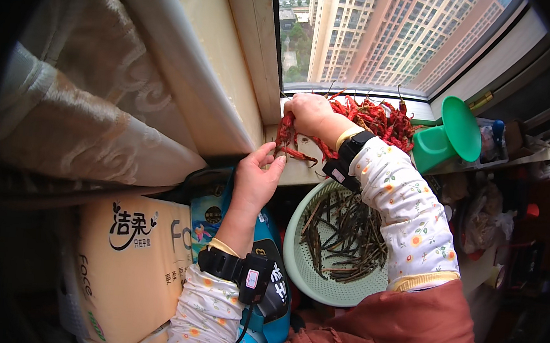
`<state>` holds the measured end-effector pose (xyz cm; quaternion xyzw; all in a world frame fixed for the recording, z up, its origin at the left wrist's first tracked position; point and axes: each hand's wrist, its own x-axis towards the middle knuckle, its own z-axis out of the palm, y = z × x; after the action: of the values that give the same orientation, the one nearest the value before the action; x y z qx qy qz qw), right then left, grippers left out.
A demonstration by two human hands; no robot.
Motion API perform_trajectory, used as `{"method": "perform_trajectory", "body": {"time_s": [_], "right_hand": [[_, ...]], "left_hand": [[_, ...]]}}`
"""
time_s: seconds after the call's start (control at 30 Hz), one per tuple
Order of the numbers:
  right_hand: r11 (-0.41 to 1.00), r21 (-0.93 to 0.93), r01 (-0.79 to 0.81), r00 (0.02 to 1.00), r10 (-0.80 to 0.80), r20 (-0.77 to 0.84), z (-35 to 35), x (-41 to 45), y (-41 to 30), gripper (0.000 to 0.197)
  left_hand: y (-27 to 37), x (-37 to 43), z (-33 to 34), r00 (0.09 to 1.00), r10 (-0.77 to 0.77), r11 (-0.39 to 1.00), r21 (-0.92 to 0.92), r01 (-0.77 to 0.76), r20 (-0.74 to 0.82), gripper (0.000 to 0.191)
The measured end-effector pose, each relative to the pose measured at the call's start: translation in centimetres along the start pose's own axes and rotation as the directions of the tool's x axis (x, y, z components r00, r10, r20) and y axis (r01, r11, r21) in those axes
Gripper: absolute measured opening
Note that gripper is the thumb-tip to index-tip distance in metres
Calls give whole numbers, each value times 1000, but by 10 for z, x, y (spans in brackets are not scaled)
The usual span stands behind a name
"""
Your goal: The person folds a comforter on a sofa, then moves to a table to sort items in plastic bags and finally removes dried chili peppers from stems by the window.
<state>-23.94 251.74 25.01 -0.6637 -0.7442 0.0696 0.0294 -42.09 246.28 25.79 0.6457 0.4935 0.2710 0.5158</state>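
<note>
Dried red chili peppers [379,119] lie heaped on the windowsill [299,171] against the window. My right hand [312,114] is closed around some dried chilies [285,129] at the left end of the heap. Just below them, my left hand [258,175] has its thumb and fingers apart, its fingertips beside the lower tips of those chilies; whether they touch is unclear. A single chili [300,155] lies on the sill right of the left fingertips. Under my right forearm stands a pale green plastic colander [297,264] holding dark, dried bean-like pods [342,238].
A green plastic scale [434,144] with a round pan stands right of the chilies, beside a clear container [492,143]. Packs of tissues [129,266] and a blue bag [277,315] lie at the lower left. A pale curtain [82,120] hangs at the left.
</note>
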Motion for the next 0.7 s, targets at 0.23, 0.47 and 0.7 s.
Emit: {"method": "perform_trajectory", "body": {"time_s": [0.23,0.47,0.7], "right_hand": [[624,777,-78,986,162,-32,-18,-17,47,14],[970,244,16,992,-47,120,5,-12,3,16],[994,-108,27,957,5,289,1,-6,-17,22]], "left_hand": [[14,-3,5,997,-74,993,-87,75,14,31],[22,-4,6,993,-118,985,-125,120,21,29],[21,-6,3,993,-121,985,-124,120,-1,27]]}}
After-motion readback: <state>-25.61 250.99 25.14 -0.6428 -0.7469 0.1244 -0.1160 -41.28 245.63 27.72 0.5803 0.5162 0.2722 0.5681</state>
